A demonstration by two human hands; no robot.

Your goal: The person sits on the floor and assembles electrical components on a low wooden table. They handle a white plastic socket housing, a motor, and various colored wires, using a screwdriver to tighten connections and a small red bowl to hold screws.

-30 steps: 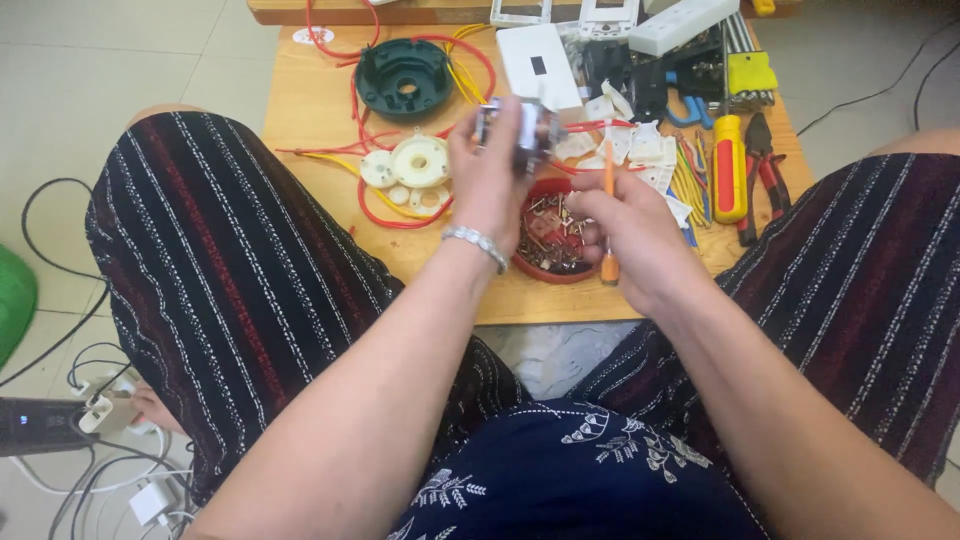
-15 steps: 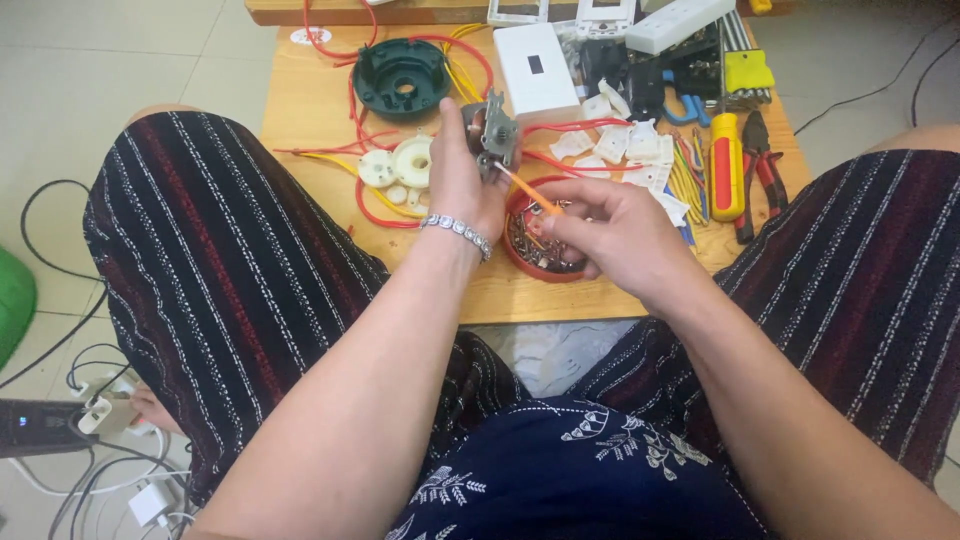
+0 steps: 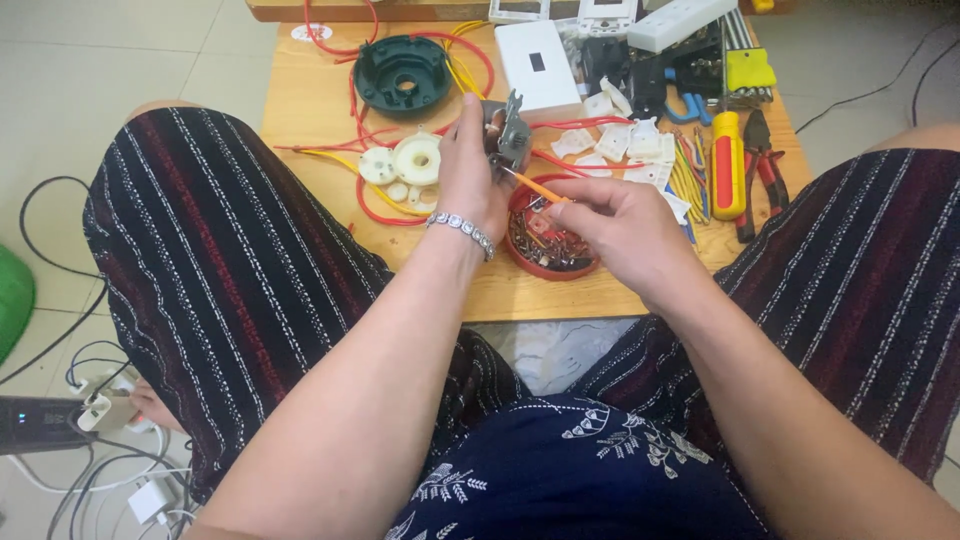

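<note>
Holding small metal motor point(image 3: 505, 135) up over worktop point(image 3: 310, 120) in left hand point(image 3: 470, 175) grip, right hand point(image 3: 615, 225) pinching orange screwdriver point(image 3: 535, 187) w/ tip at its base above red bowl point(image 3: 550, 245); probably mid-screw, next needs steady tip seating.

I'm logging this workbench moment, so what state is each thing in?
left hand: gripping a small metal part, held up above the table
right hand: pinching a thin orange tool, tip at the metal part
red bowl: upright, filled with small bits
green round housing: lying open side up
yellow screwdriver: lying flat, untouched
red pliers: lying flat, handles apart
wooden table: cluttered
</note>
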